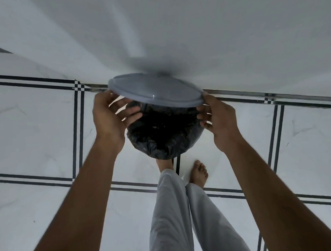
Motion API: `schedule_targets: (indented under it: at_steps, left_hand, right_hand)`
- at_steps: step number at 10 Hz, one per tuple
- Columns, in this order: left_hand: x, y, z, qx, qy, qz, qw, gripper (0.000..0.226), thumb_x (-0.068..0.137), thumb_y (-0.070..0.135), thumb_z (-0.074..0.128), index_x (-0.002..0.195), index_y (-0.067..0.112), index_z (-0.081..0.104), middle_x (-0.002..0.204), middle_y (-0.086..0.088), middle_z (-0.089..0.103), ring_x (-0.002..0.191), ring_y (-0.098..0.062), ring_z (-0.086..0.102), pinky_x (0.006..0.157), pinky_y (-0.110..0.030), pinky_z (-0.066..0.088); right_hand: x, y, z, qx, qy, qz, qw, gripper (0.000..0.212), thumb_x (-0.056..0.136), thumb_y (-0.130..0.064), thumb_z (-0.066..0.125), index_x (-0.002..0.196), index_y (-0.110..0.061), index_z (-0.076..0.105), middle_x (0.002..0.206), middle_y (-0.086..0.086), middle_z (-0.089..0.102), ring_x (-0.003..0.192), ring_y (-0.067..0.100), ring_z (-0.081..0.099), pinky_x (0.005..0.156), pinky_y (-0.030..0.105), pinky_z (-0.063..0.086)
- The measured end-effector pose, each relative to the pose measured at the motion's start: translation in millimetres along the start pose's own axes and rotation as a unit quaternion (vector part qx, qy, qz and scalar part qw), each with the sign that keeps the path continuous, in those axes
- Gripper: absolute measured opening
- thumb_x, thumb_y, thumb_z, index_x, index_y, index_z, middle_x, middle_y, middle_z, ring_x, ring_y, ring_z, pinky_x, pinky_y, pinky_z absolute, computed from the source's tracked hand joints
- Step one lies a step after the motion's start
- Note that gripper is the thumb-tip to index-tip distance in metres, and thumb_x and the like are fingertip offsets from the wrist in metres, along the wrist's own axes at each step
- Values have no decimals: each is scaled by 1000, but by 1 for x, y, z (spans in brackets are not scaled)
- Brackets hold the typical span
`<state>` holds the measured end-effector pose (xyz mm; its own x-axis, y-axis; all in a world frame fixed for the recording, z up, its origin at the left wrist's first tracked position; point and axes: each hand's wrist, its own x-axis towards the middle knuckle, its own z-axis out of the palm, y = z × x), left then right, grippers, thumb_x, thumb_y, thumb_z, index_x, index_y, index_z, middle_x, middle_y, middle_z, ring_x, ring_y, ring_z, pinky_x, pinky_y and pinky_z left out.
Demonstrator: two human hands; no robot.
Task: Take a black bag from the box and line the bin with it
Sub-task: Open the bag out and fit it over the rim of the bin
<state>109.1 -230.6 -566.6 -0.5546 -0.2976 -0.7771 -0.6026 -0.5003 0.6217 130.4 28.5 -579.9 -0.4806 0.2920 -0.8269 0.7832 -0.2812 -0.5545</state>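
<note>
A round bin stands on the floor against the wall, its body hidden under the black bag point(162, 142), whose crinkled plastic lines the inside and folds over the rim. A grey plastic lid point(154, 92) is tilted above the far side of the opening. My left hand point(111, 116) grips the lid's left edge, fingers curled under it. My right hand point(219, 117) holds the lid's right edge, thumb on top. The box is not in view.
A plain white wall point(176, 31) rises right behind the bin. The floor point(35, 130) is white marble-look tile with black double lines. My bare feet point(199, 174) and light grey trousers point(175, 215) are just in front of the bin.
</note>
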Motion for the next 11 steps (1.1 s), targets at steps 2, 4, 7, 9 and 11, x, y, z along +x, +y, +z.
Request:
schedule_targets:
  at_steps: [2,4,7,9,11]
  left_hand:
    - [-3,-38,-40,146,71,-9,987,30,104,32,70,119,7,75,102,-4,78,95,-23,77,78,-35,68]
    - [18,-121,-81,300,76,-33,950,31,101,26,79,131,16,74,122,-1,77,121,-29,72,109,-48,59]
    - [41,-172,-86,470,68,99,875,61,92,41,89,134,6,62,126,-3,58,107,-21,61,85,-22,53]
    - [47,-176,-95,472,77,99,872,67,87,47,91,133,12,57,131,-4,63,111,-21,65,88,-26,51]
    - [-4,-162,-87,467,19,89,880,38,94,47,84,115,24,63,105,11,70,93,-11,69,75,-17,48]
  right_hand:
    - [5,44,-17,-81,23,-3,996,21,108,-28,71,91,-17,74,87,4,72,83,21,69,82,35,61]
    - [34,114,-23,-237,82,-36,967,33,106,-40,69,135,-26,75,124,-2,76,118,26,72,103,44,61]
    - [45,174,6,-377,96,-145,910,81,80,-67,87,135,-19,53,135,4,59,115,20,59,90,39,60]
    - [47,184,9,-329,95,-130,931,66,83,-67,85,118,-17,58,118,3,66,104,25,66,86,37,61]
    - [4,159,-11,-270,60,-115,954,48,92,-62,81,111,-20,67,92,-17,67,87,-4,63,75,19,44]
